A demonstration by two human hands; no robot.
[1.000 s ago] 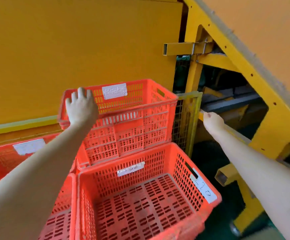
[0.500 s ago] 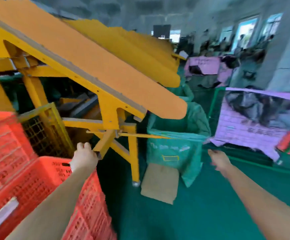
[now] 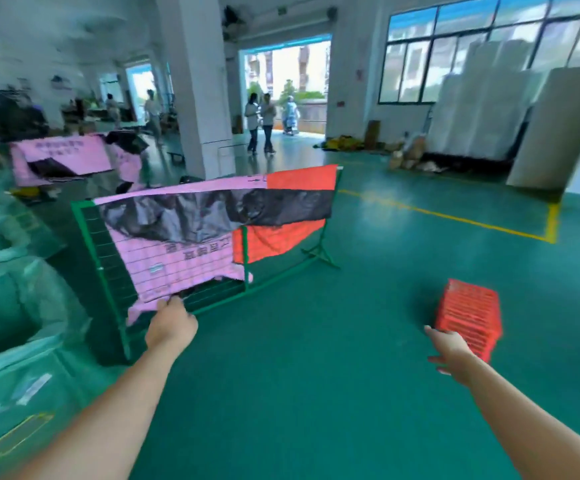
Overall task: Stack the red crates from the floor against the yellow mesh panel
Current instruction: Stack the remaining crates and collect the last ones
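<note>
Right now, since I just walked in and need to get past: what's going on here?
A person faces a stack of red plastic crates on the green floor. Their right hand reaches open toward it, seemingly not yet touching; the left hand holds nothing. No crate is lifted yet.

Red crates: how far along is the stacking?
Done: cannot tell; the yellow mesh panel is out of view. In hand: nothing; left hand and right hand are empty, the right stretched toward the red crates. Left: that pile on the green floor awaits carrying.
</note>
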